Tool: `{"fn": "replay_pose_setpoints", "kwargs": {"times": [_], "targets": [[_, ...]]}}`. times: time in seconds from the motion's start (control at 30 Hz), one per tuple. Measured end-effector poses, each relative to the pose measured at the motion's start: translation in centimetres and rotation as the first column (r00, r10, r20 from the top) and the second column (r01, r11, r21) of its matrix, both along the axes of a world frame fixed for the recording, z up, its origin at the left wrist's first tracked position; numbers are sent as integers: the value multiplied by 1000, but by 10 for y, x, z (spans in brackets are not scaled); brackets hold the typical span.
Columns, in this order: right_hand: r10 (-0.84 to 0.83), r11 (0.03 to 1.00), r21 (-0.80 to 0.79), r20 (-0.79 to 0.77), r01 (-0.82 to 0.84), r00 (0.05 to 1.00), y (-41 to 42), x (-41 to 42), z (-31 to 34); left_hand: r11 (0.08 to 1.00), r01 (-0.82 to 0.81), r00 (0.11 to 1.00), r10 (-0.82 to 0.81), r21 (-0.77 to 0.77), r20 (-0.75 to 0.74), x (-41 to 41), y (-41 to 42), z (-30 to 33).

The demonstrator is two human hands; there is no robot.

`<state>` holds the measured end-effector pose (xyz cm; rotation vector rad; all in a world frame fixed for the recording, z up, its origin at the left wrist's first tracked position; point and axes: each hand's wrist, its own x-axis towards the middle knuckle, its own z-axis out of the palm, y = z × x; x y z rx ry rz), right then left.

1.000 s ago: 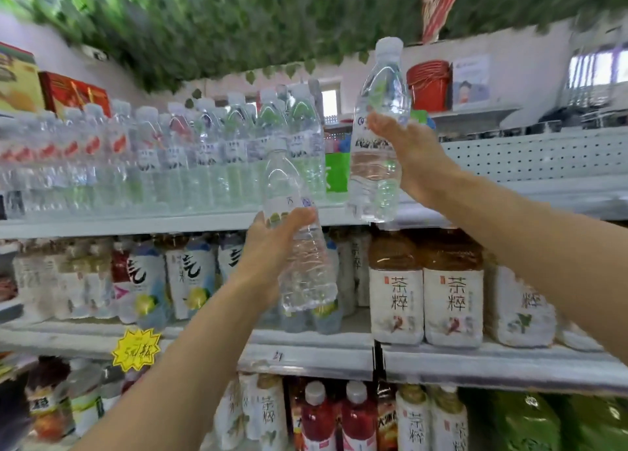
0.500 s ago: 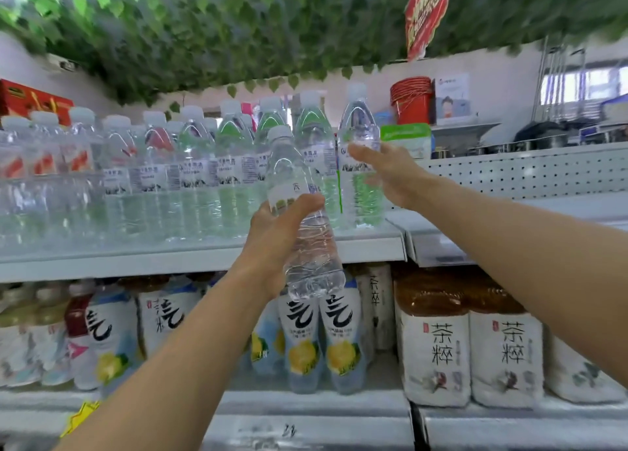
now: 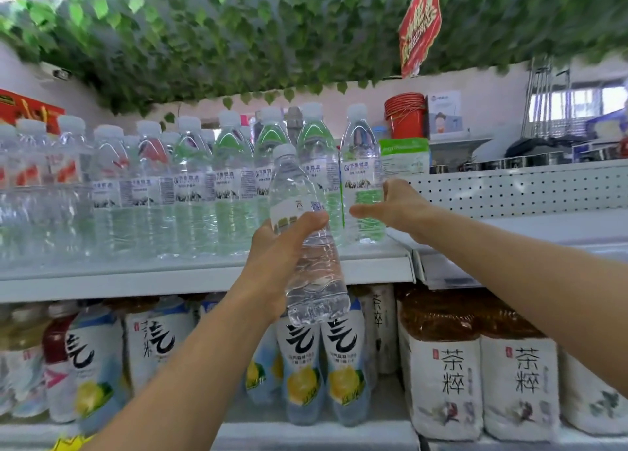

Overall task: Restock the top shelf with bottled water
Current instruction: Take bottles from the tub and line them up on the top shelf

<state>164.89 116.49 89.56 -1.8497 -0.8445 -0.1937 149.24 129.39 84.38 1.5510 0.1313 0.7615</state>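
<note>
This is a shop with white metal shelves. Green plastic leaves [image 3: 204, 42] hang from the ceiling, and a red sign [image 3: 419, 25] hangs down among them. A white board full of little holes [image 3: 509, 188] stands behind the shelf on the right.

The top shelf [image 3: 204, 277] holds many clear water bottles [image 3: 190, 192] standing in rows, all with white caps. Some have green labels near the top and some have red ones. At the far right end of the row stands one water bottle with a blue and white label [image 3: 362, 178]. It is upright on the shelf.

The right hand [image 3: 390, 205] reaches up to that bottle. Its fingers and thumb are spread apart around the bottle's right side, just beside it. I cannot tell if they touch it.

The left hand [image 3: 275, 246] is wrapped tight around another clear water bottle [image 3: 306, 246]. This bottle is held up in front of the top shelf's edge, tilted a little, with its white cap up. Its bottom hangs below the shelf edge.

The shelf below [image 3: 306, 432] holds drinks with lemon pictures [image 3: 323, 365] and big brown tea bottles with white labels [image 3: 475, 365]. A red bucket [image 3: 404, 117] sits far back on the right.
</note>
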Motion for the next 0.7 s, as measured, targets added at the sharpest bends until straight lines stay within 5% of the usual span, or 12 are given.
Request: {"fn": "replay_pose_setpoints", "kwargs": {"times": [0.47, 0.63, 0.7], "targets": [[-60, 989, -136, 26, 63, 998, 10, 9, 1, 1000, 2, 1000, -2, -3, 16, -1, -4, 2], [-84, 990, 129, 218, 57, 972, -7, -20, 9, 999, -12, 999, 11, 38, 39, -7, -9, 0], [42, 978, 188, 226, -86, 973, -13, -39, 14, 995, -53, 997, 47, 81, 69, -8, -16, -2]]}}
